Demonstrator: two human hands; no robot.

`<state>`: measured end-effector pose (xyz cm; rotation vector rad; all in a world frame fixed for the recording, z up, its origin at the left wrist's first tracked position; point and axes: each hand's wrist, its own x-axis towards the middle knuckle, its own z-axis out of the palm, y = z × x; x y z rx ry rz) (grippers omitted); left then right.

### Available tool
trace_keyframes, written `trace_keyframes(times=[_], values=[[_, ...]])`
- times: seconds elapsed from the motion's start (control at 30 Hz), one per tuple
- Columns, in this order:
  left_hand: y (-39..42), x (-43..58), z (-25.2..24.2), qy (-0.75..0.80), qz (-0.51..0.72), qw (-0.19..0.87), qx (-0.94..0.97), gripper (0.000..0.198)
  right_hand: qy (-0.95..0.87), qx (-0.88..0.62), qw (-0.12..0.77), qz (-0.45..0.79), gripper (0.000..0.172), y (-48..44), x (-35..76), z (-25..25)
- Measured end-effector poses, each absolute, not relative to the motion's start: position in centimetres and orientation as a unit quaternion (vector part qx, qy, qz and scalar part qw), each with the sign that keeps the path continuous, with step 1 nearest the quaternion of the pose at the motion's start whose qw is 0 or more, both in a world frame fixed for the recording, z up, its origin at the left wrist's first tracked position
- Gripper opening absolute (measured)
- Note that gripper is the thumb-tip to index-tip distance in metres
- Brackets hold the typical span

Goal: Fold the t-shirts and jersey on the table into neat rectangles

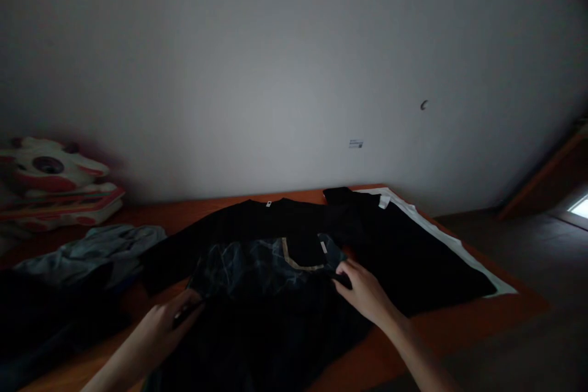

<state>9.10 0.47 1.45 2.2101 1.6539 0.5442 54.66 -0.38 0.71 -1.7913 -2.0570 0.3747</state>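
Observation:
A dark patterned shirt [248,272] with a beige-trimmed neckline stretches between my hands. My left hand [169,324] is closed on its left edge, thumb and fingers pinching the cloth. At the right, my right hand [361,285] pinches the shirt near the neck opening, close to a small white label. Behind it a black long-sleeved top [271,217] lies spread on the orange-brown surface. The lower part of the held shirt fades into darkness, so its outline there is hard to make out.
To the right, black garments [427,263] lie spread over a white one [503,286]. On the left are a crumpled grey garment [105,248], dark clothes [50,324] and a red-and-white toy keyboard [64,202]. A grey wall [275,73] rises behind the orange-brown tabletop [523,309].

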Motion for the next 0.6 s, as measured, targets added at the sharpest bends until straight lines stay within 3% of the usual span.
trace_keyframes(times=[0.1, 0.2, 0.4, 0.5, 0.6], values=[[0.8, 9.5, 0.4, 0.538, 0.220, 0.113, 0.805, 0.024, -0.763, -0.596, 0.222, 0.115, 0.018, -0.3, 54.0, -0.2], [0.4, 8.5, -0.7, 0.523, 0.215, 0.084, 0.821, 0.021, -0.749, -0.614, 0.187, 0.162, 0.025, -1.0, 54.5, -1.0], [-1.8, 6.7, -0.7, 0.567, 0.171, 0.176, 0.786, 0.023, -0.718, -0.671, 0.077, 0.170, 0.019, -2.8, 56.4, -0.3], [-1.3, 6.2, -0.2, 0.616, 0.209, 0.187, 0.736, 0.036, -0.744, -0.640, 0.126, 0.144, 0.027, -2.8, 55.9, 0.9], [0.5, 5.2, 0.4, 0.697, 0.247, 0.091, 0.667, 0.048, -0.768, -0.594, 0.210, 0.116, 0.032, -2.6, 53.8, 2.0]])
